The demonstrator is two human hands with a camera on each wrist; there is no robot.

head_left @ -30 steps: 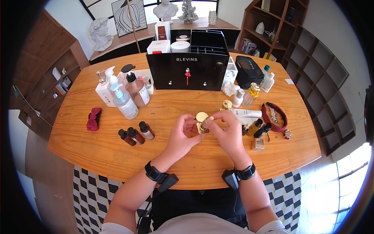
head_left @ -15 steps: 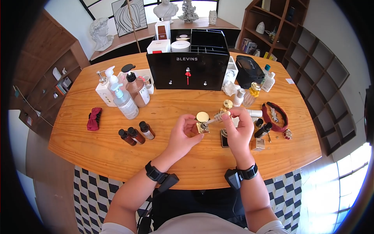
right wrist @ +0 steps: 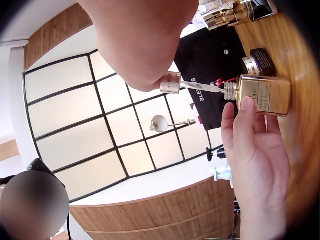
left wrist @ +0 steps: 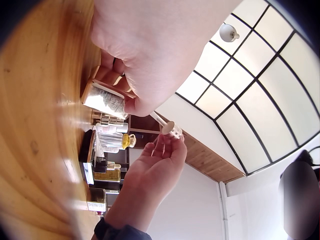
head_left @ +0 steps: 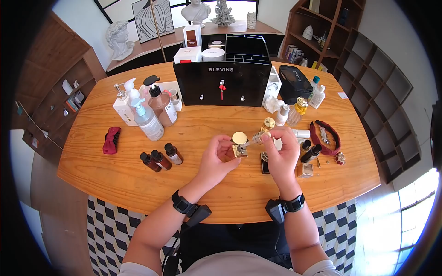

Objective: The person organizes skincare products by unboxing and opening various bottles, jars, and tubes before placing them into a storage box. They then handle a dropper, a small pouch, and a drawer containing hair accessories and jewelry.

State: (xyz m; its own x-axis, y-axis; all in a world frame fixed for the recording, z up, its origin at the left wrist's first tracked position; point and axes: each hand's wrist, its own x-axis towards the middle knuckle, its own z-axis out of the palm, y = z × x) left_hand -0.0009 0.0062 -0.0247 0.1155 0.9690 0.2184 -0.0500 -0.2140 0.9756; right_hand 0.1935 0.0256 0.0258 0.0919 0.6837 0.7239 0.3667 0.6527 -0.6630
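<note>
In the right wrist view an amber glass bottle (right wrist: 265,95) stands on the table, held by the left hand (right wrist: 257,160) with thumb in front and fingers behind. A gold-collared dropper cap (right wrist: 170,83) is pinched by the right hand (right wrist: 142,40); its clear pipette (right wrist: 200,87) reaches to the bottle's open neck, the tip at or just inside it. The head view shows the left hand (head_left: 218,158) around the bottle (head_left: 240,151), the right hand (head_left: 282,154) to its right with the dropper (head_left: 258,137) tilted. A round gold lid (head_left: 239,137) is just behind the bottle.
Behind stands a black organizer (head_left: 221,83). Pump bottles (head_left: 149,124), small brown bottles (head_left: 161,160) and a red bow (head_left: 111,140) are at the left. A black-and-gold item (head_left: 265,162), a small glass bottle (head_left: 305,170), dark-capped bottles (head_left: 311,153) and a headband (head_left: 337,138) lie right.
The right hand has moved right and drawn the dropper outward from the bottle's neck into a tilt. The left hand still holds the bottle in the same place.
</note>
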